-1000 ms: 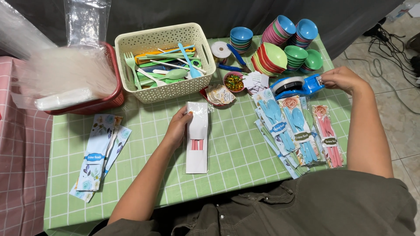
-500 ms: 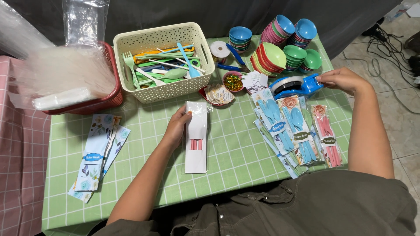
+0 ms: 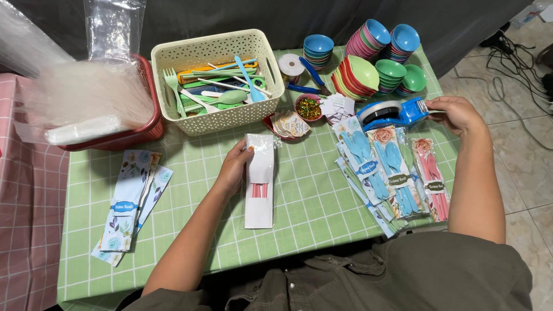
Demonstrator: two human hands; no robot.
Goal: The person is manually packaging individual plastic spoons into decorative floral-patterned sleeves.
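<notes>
- A flat white paper packet with pink cutlery showing through its clear window (image 3: 260, 181) is pinned to the green checked tablecloth (image 3: 311, 213) by the left hand (image 3: 235, 168); the fingers are laid along its left edge and upper part, seemingly to keep it flat and steady.
- The right hand (image 3: 458, 113) is closed around the front end of a blue tape dispenser (image 3: 391, 113) at the table's right edge, the fingertips pinching at its cutter, apparently where a strip of tape would be drawn off.
- The packet lies mid-table, just in front of a cream perforated plastic basket (image 3: 219, 78) filled with loose plastic forks and spoons.
- Finished floral packets of blue and pink cutlery (image 3: 391, 173) are fanned beside the right forearm; at least four are counted, with more tucked beneath.
- Unfilled floral sleeves (image 3: 129, 204) are stacked near the left edge; about three can be made out.
- Six stacks of small coloured plastic bowls (image 3: 374, 60) are ranged at the back.
- One red basket of clear plastic bags (image 3: 92, 106) stands at the left.
</notes>
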